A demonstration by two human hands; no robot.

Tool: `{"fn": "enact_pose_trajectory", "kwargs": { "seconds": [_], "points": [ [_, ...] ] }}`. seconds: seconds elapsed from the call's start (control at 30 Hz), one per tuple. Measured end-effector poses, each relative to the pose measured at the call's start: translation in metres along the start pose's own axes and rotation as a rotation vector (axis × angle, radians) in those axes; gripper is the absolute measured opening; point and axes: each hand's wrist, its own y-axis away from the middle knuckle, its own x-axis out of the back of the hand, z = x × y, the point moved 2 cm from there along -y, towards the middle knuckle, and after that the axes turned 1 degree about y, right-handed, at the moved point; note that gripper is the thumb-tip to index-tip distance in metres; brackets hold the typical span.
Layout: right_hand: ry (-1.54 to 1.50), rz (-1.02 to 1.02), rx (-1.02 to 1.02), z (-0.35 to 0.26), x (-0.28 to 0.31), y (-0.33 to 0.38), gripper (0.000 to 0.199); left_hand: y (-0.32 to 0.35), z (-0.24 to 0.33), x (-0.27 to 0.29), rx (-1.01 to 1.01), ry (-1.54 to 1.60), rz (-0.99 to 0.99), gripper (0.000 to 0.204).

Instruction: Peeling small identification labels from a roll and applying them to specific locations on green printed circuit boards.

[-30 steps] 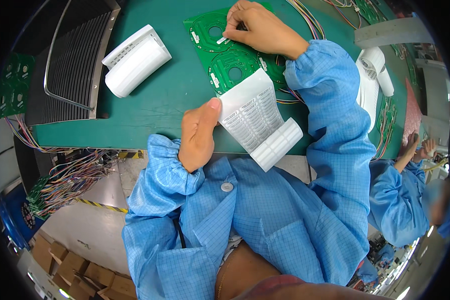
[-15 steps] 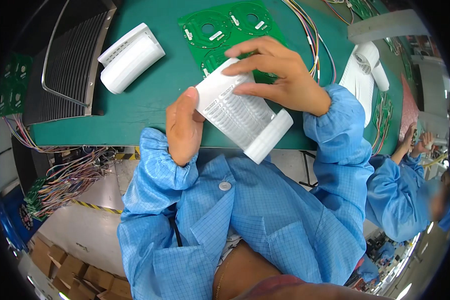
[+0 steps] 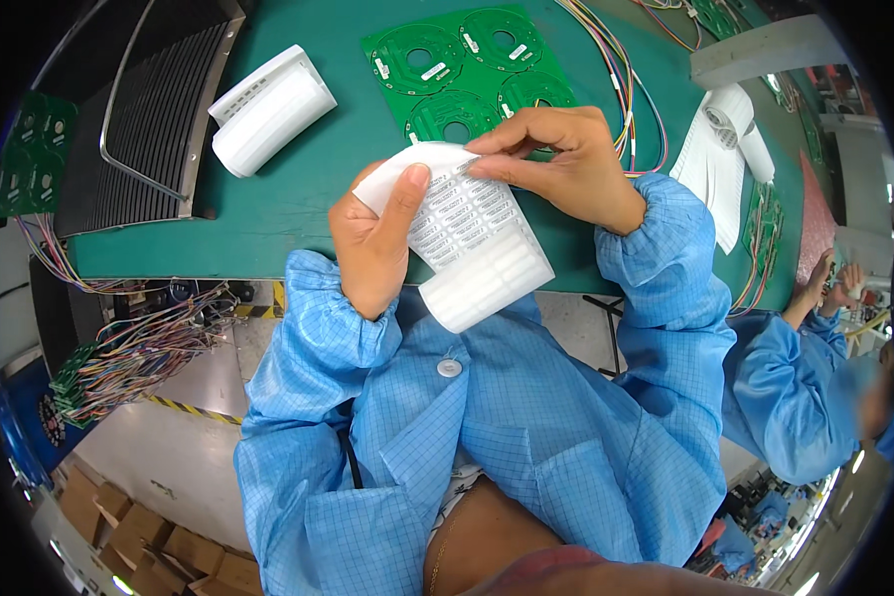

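A partly unrolled label roll (image 3: 487, 280) hangs over the table's near edge, its strip covered in rows of small printed labels. My left hand (image 3: 375, 238) is closed on the strip's left side, thumb on top and fingers behind. With thumb and index finger pinched together, my right hand (image 3: 566, 164) grips the strip's upper right corner. The blank end of the strip bends between both hands. Just beyond lies a green circuit board panel (image 3: 437, 104) with round boards; my right hand covers part of it.
A second label roll (image 3: 273, 114) lies left, beside a black ribbed tray (image 3: 144, 119) with a metal handle. Colourful wires (image 3: 621, 84) run at the back right. More label strips (image 3: 710, 149) lie right. A co-worker's hands (image 3: 832, 283) show at far right.
My right hand has come down and closed from spread fingers to a pinch on the strip. The strip has turned, its rolled part swinging left.
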Motion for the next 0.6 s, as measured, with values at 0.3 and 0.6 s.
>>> {"fn": "enact_pose_trajectory", "kwargs": {
  "seconds": [0.3,0.6],
  "points": [
    [0.165,0.031,0.257,-0.009,0.005,0.006,0.011,0.008,0.003,0.008,0.027,0.018,0.068,0.023],
    [0.286,-0.091,-0.155,0.037,0.012,-0.004,0.01,0.025,0.016,0.037,-0.065,-0.418,-0.155,0.016]
  ]
}}
